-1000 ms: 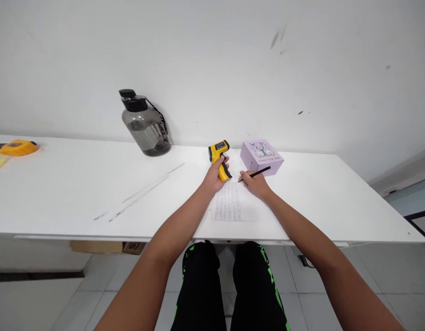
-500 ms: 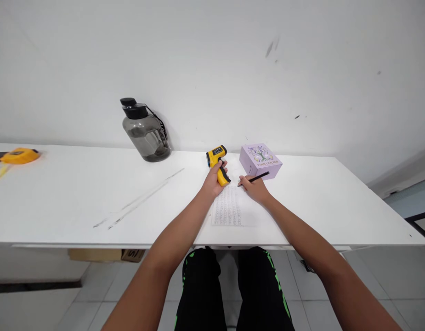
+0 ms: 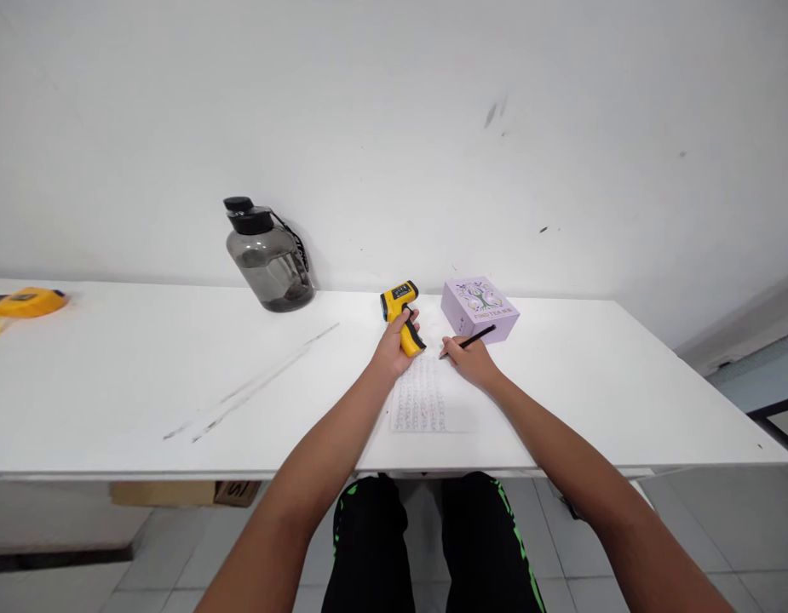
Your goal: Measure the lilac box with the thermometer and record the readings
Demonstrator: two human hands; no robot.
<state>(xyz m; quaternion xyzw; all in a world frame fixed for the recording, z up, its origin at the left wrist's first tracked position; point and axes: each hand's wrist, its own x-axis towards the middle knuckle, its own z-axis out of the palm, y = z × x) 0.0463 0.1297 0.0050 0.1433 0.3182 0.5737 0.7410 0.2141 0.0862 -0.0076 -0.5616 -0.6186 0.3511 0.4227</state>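
Gripping a slim black pen in a closed pinch, the right hand was at the far edge of the handwritten sheet, nib angled down; I could not tell whether it touched. The left hand, at the sheet's far left corner, was wrapped around the handle of a pistol-shaped, yellow-and-black infrared thermometer, apparently hard plastic, just beyond the sheet. The step in hand looked like note-writing, calling for a steady pinch and a flat page. Close rows of script textured the thin sheet. Beyond it, rightward, sat a crisp-edged lilac tea box; well leftward stood a rounded, translucent grey water bottle.
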